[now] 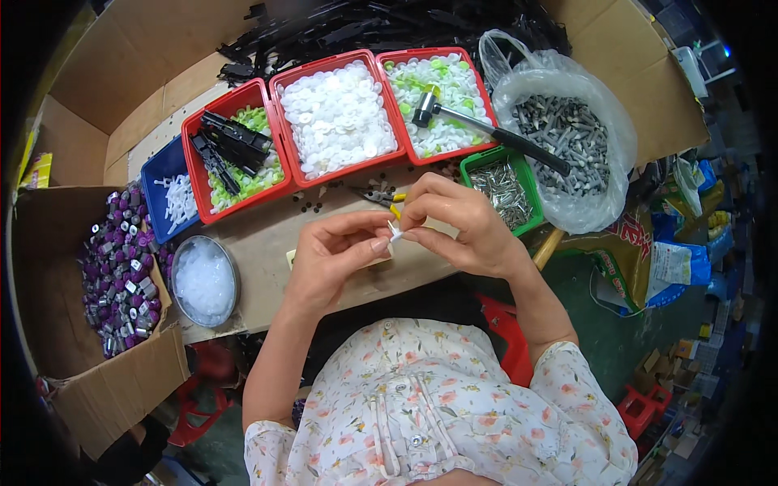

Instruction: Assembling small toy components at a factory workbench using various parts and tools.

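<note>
Between my two hands, over the middle of the table, is a small white plastic piece [395, 232]. My left hand [328, 255] pinches it from the left with thumb and forefinger. From the other side the fingertips of my right hand [458, 223] close on the same piece. Its exact shape is partly covered by the fingers. Just beyond lie cutting pliers [379, 196] with yellow handles, partly behind my right hand. A pale block [381, 259] shows under my hands.
Red bins hold black parts [235, 146], white discs [332, 117] and green-white discs [450, 134], with a hammer [486, 125] across one. Around them stand a green pin bin [501, 190], a bag of metal parts [563, 142], a blue bin [174, 194], a round bowl [205, 281] and a carton [121, 385].
</note>
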`<move>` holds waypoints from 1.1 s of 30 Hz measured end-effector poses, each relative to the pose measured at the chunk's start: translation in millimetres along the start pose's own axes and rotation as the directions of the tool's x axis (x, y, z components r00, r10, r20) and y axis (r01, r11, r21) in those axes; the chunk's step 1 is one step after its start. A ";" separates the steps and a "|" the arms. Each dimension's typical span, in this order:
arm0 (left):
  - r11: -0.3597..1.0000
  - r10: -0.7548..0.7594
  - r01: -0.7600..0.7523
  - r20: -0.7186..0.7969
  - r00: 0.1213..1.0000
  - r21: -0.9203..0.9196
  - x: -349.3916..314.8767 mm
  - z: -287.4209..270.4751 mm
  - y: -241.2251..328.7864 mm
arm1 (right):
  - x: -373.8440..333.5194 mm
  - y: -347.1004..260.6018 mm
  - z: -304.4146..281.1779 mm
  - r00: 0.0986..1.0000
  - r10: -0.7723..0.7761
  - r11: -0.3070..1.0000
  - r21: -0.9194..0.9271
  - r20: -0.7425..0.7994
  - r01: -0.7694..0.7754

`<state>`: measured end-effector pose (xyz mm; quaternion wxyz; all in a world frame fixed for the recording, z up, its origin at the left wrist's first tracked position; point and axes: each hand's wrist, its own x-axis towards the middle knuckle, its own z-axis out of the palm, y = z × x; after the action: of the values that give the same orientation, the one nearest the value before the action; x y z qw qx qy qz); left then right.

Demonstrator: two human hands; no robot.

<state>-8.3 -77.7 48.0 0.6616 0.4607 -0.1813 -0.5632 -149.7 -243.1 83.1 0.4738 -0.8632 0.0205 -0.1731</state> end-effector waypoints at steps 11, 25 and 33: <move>0.903 0.296 -0.279 -0.002 0.955 0.328 -7.6 -9.0 -5.4 | 7.3 -12.2 21.3 0.989 -0.140 0.932 -0.342 -0.038 0.118; 0.798 0.448 -0.413 0.026 0.894 0.440 -15.2 -14.0 -10.5 | 0.2 -2.9 40.2 0.978 -0.101 0.992 -0.095 -0.180 0.085; 0.272 0.705 -0.336 0.051 0.708 0.902 -37.1 -35.0 -16.5 | 3.1 16.9 64.0 0.976 -0.191 0.954 -0.253 -0.102 0.160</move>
<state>-2.4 -28.7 27.1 0.5043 0.7321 -0.4563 -0.0396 -124.3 -201.2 38.5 0.3451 -0.9005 -0.0056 -0.2644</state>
